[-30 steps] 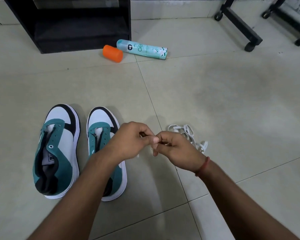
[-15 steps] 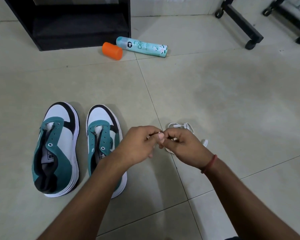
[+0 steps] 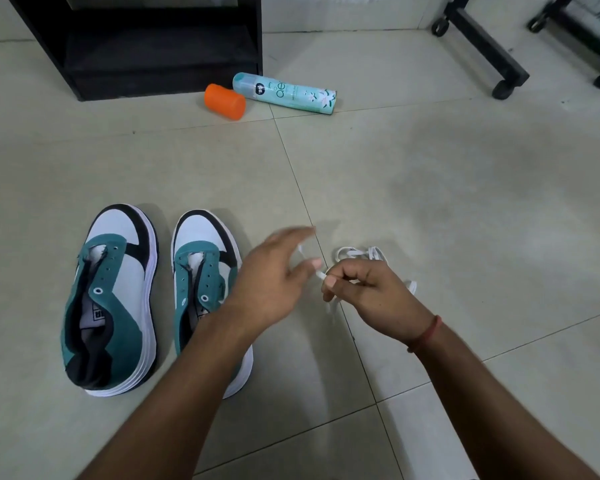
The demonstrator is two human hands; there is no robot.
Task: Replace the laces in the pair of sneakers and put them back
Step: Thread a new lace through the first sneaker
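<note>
Two teal, white and black sneakers stand side by side on the tiled floor, toes pointing away, with bare eyelets: the left sneaker (image 3: 111,299) and the right sneaker (image 3: 201,271), whose heel my left forearm hides. A bundle of white laces (image 3: 368,254) lies on the floor just right of them. My right hand (image 3: 364,292) pinches a lace end between thumb and fingers. My left hand (image 3: 274,278) is motion-blurred beside it, fingers extended; a bit of white lace shows by its fingertips, and I cannot see whether it holds it.
An orange cap (image 3: 224,100) and a light-blue spray can (image 3: 284,93) lie on the floor in front of a black cabinet (image 3: 146,46). Black wheeled stand legs (image 3: 485,46) sit at the back right.
My left hand has let its pinch loosen and spread its fingers, moving slightly away from my right hand. The right hand keeps its pinch on the lace end.
</note>
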